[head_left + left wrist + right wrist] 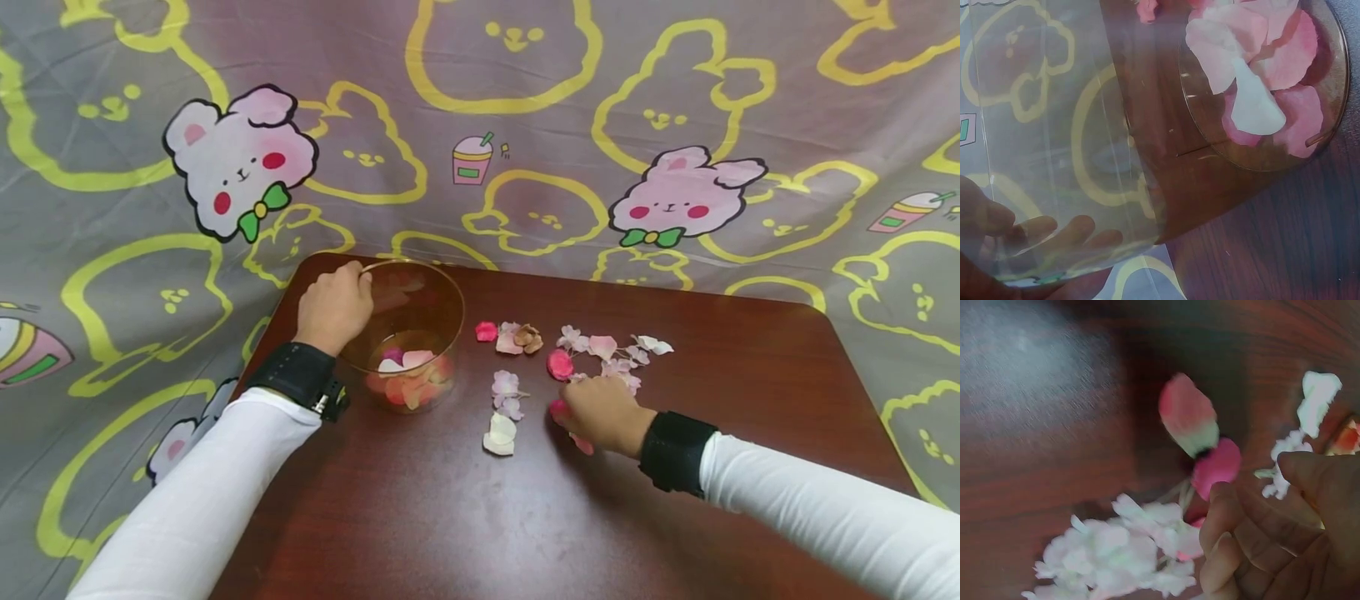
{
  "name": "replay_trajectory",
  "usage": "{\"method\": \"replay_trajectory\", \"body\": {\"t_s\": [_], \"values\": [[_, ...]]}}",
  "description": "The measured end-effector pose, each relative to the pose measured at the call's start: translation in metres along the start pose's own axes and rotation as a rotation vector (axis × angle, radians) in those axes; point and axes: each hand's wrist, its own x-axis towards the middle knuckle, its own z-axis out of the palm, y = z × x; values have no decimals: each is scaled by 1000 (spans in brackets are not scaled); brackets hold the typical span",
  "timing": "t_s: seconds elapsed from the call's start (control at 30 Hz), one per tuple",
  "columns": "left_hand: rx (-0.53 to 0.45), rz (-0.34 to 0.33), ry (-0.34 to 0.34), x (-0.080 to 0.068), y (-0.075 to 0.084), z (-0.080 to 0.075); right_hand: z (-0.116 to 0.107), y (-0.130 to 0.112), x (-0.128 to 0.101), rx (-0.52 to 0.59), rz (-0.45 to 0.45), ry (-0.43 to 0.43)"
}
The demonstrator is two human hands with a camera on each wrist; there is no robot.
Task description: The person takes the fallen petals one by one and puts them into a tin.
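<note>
— Where are your hands?

— My left hand (333, 307) has its grip curled round the rim of the clear bowl (435, 287), which holds petals at its bottom. My right hand (600, 412) is down on the counter (450, 517), fingertips closing on a pink petal (1217, 467)

— And which way is the bowl?

— Off to my right hand's left, with white petals (501, 433) lying between; the other loose petals (615, 350) are scattered just beyond my knuckles

Even indoor light, soft sheen on the table (465, 517), right-wrist view blurred
</note>
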Motion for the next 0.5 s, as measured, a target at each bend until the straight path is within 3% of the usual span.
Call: {"method": "replay_trajectory", "body": {"t_s": [0.17,0.5], "values": [[-2,-1,-6,0,0,0,10,3,-4,20,26,-31],[-1,-1,-6,-1,-1,0,25,10,-12,11,22,-8]]}}
